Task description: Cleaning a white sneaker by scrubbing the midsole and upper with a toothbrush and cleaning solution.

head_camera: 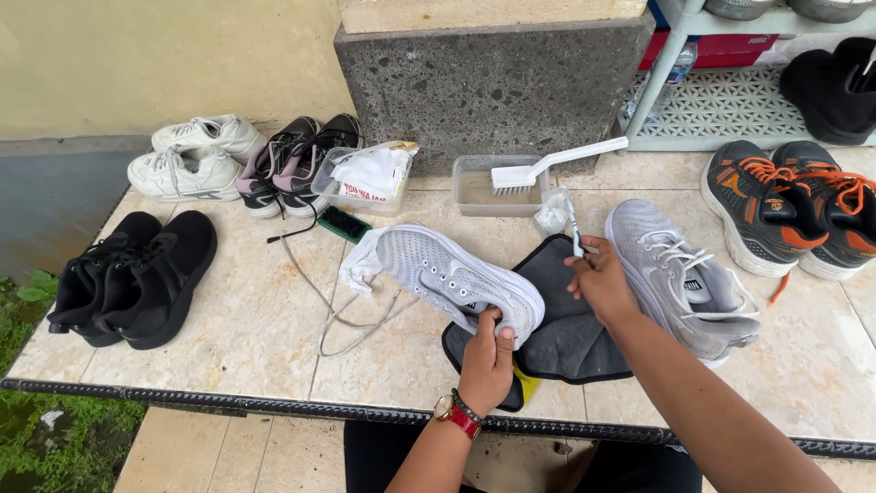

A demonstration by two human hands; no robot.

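i see my left hand [488,361] at 6 o'clock, gripping the heel of a grey shoe [456,274] and holding it tilted, toe toward 10 o'clock, over a dark cloth [570,333]. the laces are out: loose laces [342,315] lie on the table [246,310] at 9 o'clock of the shoe. my right hand [598,278] at 3 o'clock of the shoe pinches a small brush [572,224], bristle end up, clear of the shoe.

progress, as i judge it: the shoe in hand is unlaced and up for cleaning; the upper looks pale, but i cannot tell how much is already brushed. the second grey shoe [680,278] at 3 o'clock keeps its laces and looks untouched.

pose: left wrist, with watch [452,411], rises from 6 o'clock, fingers curled over the heel. right forearm enters from 5 o'clock, wrist bent inward.

a tub [474,196] of cloudy water with a white brush [547,164] across it stands at 12 o'clock. black shoes [132,274] sit at 9 o'clock, orange-laced shoes [785,210] at 2 o'clock.
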